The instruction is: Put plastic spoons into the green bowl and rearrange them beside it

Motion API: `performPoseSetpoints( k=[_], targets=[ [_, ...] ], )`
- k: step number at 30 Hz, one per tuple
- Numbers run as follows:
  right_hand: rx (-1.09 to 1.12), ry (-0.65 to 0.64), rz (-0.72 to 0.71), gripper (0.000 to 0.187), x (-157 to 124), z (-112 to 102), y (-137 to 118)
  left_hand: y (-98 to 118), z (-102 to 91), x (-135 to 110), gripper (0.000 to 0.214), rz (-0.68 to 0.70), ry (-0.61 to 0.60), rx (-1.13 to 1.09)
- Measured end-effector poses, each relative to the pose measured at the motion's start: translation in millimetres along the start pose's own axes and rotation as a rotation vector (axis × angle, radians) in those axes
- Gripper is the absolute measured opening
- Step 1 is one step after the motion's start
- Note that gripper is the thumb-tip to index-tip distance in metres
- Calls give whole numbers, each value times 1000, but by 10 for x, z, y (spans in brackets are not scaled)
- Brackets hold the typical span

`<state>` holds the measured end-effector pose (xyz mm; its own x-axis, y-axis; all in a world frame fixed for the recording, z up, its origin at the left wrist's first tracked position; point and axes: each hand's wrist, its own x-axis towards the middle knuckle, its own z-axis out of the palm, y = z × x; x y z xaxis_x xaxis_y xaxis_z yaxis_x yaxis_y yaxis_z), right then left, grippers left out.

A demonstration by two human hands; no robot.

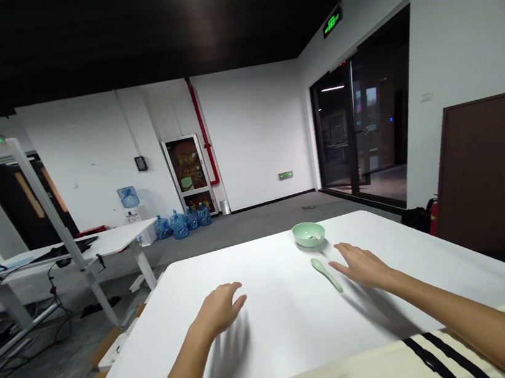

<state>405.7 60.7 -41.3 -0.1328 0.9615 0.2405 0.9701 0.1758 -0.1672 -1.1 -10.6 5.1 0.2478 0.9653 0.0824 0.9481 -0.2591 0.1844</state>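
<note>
On the white table (280, 328) stands a light green bowl (305, 238) near the far edge, with something small and pale inside that I cannot make out. A green spoon (326, 275) lies in front of the bowl, its handle pointing toward me and to the right. My right hand (360, 265) hovers just right of the spoon, fingers apart and holding nothing. Over the left part of the table is my left hand (221, 308), also with thumb and fingers apart, well away from the bowl and spoon. Both hands cast shadows on the tabletop.
A dark brown panel (487, 170) rises to the right of the table. At the left stand another white table (119, 237) and a metal post (50, 209). Several blue water bottles (177, 223) stand on the floor by the far wall. A glass door (365, 124) is at the back right.
</note>
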Motion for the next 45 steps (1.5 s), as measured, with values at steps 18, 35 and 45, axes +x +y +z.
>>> performPoseSetpoints(
  k=[18,35,45],
  targets=[
    [5,14,5,60,-4,63,52,-15,17,-4,56,-12,-4,-2],
    [9,-1,24,53,51,8,32,10,-5,-3,54,-21,-11,5],
    [-67,-48,64,49,574,-220,-38,26,-29,-20,53,-23,-11,5]
  ],
)
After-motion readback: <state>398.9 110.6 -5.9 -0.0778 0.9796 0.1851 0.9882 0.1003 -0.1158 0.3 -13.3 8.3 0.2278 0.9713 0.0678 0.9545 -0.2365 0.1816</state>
